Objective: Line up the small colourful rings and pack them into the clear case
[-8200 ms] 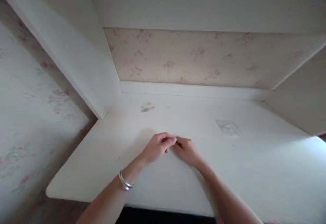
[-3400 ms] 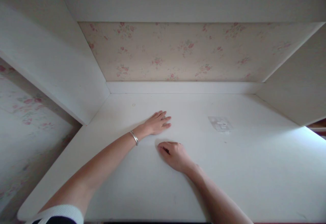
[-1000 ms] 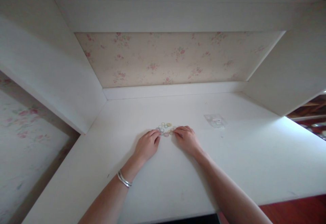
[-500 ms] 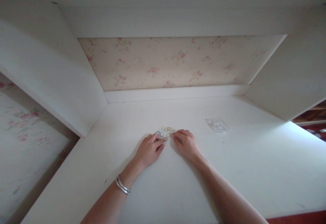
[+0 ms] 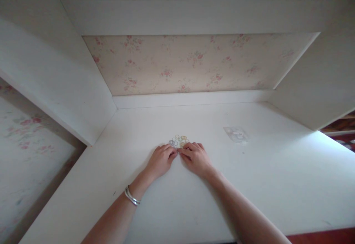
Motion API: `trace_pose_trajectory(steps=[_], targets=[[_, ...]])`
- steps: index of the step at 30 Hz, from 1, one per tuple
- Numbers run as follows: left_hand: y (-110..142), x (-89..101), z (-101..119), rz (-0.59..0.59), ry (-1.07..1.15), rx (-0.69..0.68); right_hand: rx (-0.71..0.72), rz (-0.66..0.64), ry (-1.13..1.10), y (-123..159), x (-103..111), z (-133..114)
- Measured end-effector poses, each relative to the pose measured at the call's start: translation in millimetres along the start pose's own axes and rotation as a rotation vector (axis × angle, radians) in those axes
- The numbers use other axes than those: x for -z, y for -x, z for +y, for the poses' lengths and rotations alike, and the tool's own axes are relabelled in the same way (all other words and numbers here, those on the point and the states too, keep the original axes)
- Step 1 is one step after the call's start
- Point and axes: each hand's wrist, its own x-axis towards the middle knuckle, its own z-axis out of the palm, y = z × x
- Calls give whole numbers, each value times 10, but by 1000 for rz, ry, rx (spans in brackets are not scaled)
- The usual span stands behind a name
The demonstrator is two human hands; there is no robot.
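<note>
Grip of left hand (image 5: 161,159) and right hand (image 5: 196,159) curls beside thin, round rings (image 5: 180,139) on the smooth counter (image 5: 172,210); whether it pinches one is too small to tell.

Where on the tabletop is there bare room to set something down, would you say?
Two patches of the tabletop look bare: right of the clear packet, and between the left panel and the left hand. It is crowded at the small rings, where that hand and the right hand sit close.

there are two hands (image 5: 161,161) (image 5: 197,159), at least eight small rings (image 5: 183,137), one clear packet (image 5: 237,134) and one white tabletop (image 5: 277,177).
</note>
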Motion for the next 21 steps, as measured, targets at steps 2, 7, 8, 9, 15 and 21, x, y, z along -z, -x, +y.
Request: trace_pose_trajectory(steps=[2,7,8,9,15,21], targets=[[4,-2,-6,-1,1,-3,19,-3,10,-1,8,0],[7,2,-23,7,30,-6,12,0,27,6,18,-7],[8,3,-26,11,36,3,-3,4,29,8,18,-10],[9,3,-30,14,40,14,-20,9,31,11,18,-13],[18,7,-32,12,33,37,-98,37,34,5,11,-11],[32,5,-30,-3,-10,-17,-119,35,21,-9,12,2]])
